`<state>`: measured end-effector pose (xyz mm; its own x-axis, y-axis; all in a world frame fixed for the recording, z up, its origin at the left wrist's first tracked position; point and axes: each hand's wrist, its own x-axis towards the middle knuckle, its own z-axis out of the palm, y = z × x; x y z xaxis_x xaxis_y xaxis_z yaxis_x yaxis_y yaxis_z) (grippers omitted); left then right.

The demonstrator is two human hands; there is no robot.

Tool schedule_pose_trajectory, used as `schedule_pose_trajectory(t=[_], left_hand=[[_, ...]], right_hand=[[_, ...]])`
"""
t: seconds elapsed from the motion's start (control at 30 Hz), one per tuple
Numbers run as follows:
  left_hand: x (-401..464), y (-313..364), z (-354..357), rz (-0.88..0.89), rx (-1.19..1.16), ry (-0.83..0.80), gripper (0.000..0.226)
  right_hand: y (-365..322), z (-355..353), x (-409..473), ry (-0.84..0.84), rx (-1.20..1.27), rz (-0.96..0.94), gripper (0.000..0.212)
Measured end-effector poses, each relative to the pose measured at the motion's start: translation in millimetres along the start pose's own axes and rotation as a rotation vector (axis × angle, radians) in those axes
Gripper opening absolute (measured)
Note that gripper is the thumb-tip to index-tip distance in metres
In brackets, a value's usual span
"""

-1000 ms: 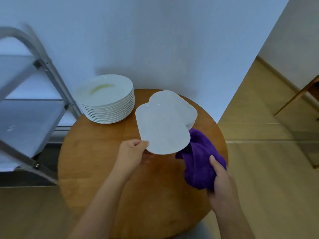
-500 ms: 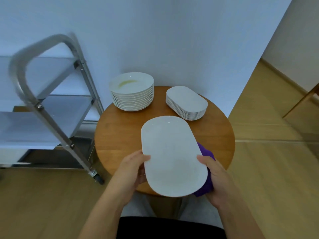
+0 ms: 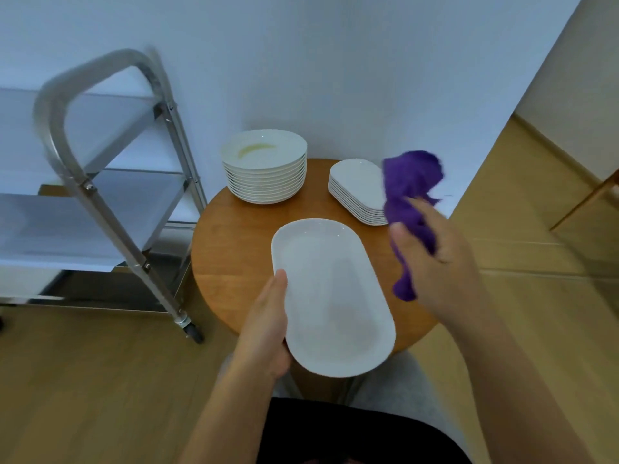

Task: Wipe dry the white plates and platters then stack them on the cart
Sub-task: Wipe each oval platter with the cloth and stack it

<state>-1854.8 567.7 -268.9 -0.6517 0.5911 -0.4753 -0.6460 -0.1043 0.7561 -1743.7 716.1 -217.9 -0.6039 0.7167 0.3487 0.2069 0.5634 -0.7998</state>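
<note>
I hold the white platter over the near edge of the round table, my left hand gripping its left rim, thumb on top. My right hand clutches the purple cloth just right of it. Behind sit stacked platters and stacked plates; the cart stands left.

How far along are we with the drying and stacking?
Done: nothing shows on the cart's shelves yet. In hand: the left hand holds one oval platter; the right hand grips the purple cloth, lifted off it. Left: the round plate stack and platter stack wait on the table.
</note>
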Motion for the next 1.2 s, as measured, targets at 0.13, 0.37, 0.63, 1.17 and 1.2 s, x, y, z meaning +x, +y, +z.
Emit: schedule_pose_trajectory(t=[0.13,0.37,0.63,1.17,1.2], left_hand=[[-4,-9,11,0.027,0.016,-0.106,0.026],[-1,-21,7,0.047,0.077,-0.125,0.033],[0,-22,8,0.144,0.160,-0.035,0.043],[12,-7,18,0.101,0.147,0.194,0.059],[16,-2,17,0.086,0.109,0.190,0.061]], right_hand=[[-8,34,12,-0.644,-0.579,-0.034,0.074],[14,64,11,-0.540,-0.650,-0.117,0.078],[-3,81,-5,-0.725,-0.396,-0.274,0.060],[-9,76,-54,-0.664,-0.687,-0.148,0.056],[-8,73,-60,-0.626,-0.701,-0.097,0.057]])
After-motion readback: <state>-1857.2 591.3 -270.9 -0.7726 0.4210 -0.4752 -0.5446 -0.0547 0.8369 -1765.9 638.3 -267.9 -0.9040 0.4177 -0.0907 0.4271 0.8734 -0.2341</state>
